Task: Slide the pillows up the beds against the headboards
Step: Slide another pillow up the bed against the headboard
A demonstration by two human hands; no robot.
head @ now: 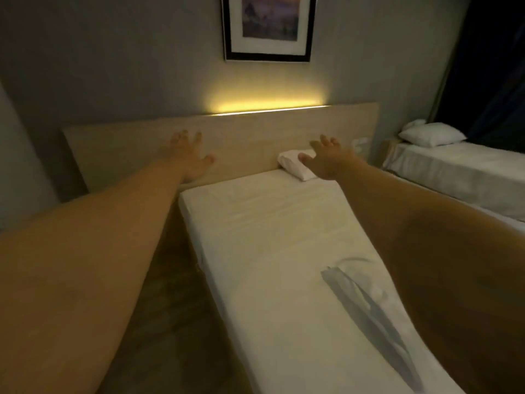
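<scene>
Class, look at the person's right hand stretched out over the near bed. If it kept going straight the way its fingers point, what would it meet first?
Most likely the wooden headboard. The right hand is open, fingers spread, above the small white pillow, pointing at the board just beyond. Depth is unclear; if the hand dips, it meets the pillow first.

a dim hotel-style bedroom, told by two single beds [284, 251] in white sheets, one long wooden headboard [241, 137] with backlight, a framed picture [270, 27] above.

Headboard [250, 137]: pale wood-look panel, matt. Bed [284, 237]: covered in white cloth sheet, smooth (faintly creased). Pillow [295, 163]: white cloth. Picture frame [268, 56]: black, a slight gloss is seen.
</scene>
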